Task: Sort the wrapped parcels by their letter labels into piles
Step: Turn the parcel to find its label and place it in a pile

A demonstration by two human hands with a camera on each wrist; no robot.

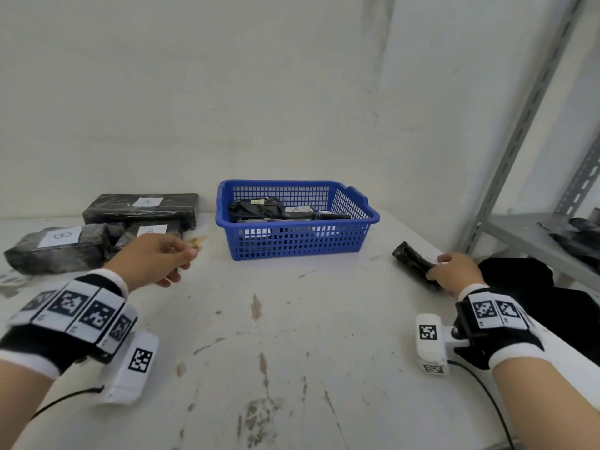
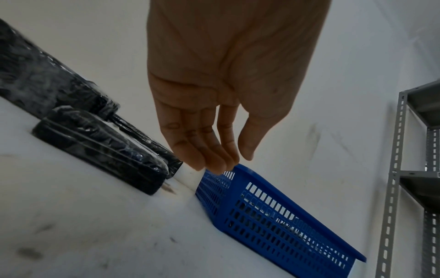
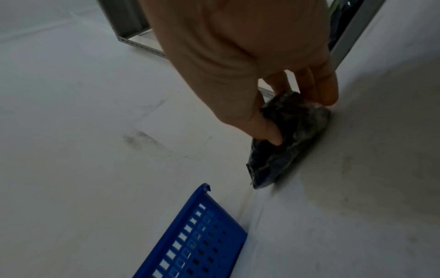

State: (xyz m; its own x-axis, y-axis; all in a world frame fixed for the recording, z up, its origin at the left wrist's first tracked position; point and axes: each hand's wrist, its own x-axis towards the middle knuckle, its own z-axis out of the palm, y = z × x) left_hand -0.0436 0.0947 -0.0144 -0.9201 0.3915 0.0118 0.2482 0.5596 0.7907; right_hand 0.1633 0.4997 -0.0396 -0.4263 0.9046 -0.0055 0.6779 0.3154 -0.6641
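Left hand empty, blue basket, wrapped parcels

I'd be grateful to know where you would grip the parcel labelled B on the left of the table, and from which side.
I would take the B parcel across its narrow width, near the middle, coming from above with the left hand. It lies flat as a long block, and A parcels crowd its far side, so the top is freest.

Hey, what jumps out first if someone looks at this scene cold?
The blue basket at the back middle of the white table, holding several black wrapped parcels, draws the eye first. To its left sit black parcels with white labels, one marked B and others marked A. On the table's right side, the right hand grips a small black parcel; the left hand is empty.
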